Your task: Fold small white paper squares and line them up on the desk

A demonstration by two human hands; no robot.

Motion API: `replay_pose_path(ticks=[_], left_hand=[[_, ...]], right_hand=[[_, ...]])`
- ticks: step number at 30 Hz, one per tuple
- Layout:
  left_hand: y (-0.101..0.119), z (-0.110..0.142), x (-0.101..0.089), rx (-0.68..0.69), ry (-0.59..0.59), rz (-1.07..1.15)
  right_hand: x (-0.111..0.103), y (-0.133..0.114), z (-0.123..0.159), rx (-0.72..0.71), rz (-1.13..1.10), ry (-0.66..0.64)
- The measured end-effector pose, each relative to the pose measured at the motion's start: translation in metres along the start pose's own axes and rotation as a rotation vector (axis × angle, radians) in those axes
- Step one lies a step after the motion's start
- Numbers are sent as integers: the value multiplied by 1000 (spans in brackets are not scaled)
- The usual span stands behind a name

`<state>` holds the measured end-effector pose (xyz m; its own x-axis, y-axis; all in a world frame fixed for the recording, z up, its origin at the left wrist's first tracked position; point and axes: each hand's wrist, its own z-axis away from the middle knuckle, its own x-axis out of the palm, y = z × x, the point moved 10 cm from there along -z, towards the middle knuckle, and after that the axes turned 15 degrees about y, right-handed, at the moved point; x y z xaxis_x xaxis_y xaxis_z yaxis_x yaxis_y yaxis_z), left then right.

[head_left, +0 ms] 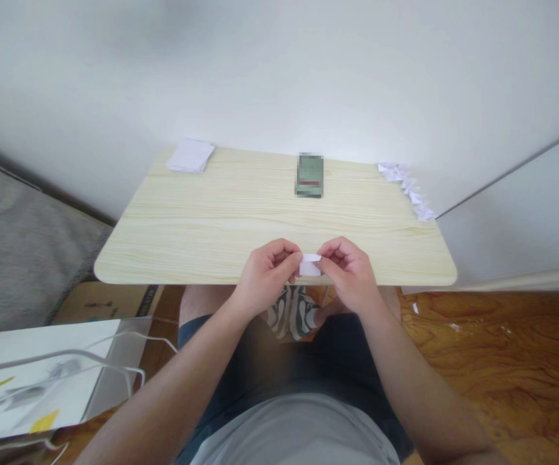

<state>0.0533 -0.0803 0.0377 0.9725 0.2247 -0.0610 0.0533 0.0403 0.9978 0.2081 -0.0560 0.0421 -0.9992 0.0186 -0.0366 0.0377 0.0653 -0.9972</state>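
A small white piece of paper (310, 265) is pinched between both my hands above the near edge of a light wooden table (212, 219). My left hand (267, 274) grips its left side with curled fingers. My right hand (345, 271) grips its right side, fingertips pressed on the paper. Most of the paper is hidden by my fingers.
A stack of white paper sheets (191, 155) lies at the table's far left corner. A blurred phone (309, 175) lies at the far middle. Several folded white paper pieces (408, 187) line the far right edge. A white bag (42, 381) sits on the floor at left.
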Motion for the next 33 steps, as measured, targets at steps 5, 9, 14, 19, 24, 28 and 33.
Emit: replay_pose_path(ticks=[5, 9, 14, 19, 24, 28, 33], left_hand=[[1, 4, 6, -58, -55, 42], [2, 5, 8, -62, -66, 57], [-1, 4, 5, -28, -23, 17], [7, 8, -3, 134, 68, -207], [23, 13, -2, 289, 91, -351], [19, 11, -4, 280, 89, -314], [5, 6, -2, 180, 4, -202]], right_hand=[[0, -3, 1, -19, 5, 6], [1, -7, 2, -5, -31, -5], [-1, -4, 2, 36, -78, -10], [1, 8, 3, 146, -137, -11], [1, 16, 3, 186, -69, -36], [1, 12, 3, 133, 11, -89], [6, 7, 8, 102, 133, -223]])
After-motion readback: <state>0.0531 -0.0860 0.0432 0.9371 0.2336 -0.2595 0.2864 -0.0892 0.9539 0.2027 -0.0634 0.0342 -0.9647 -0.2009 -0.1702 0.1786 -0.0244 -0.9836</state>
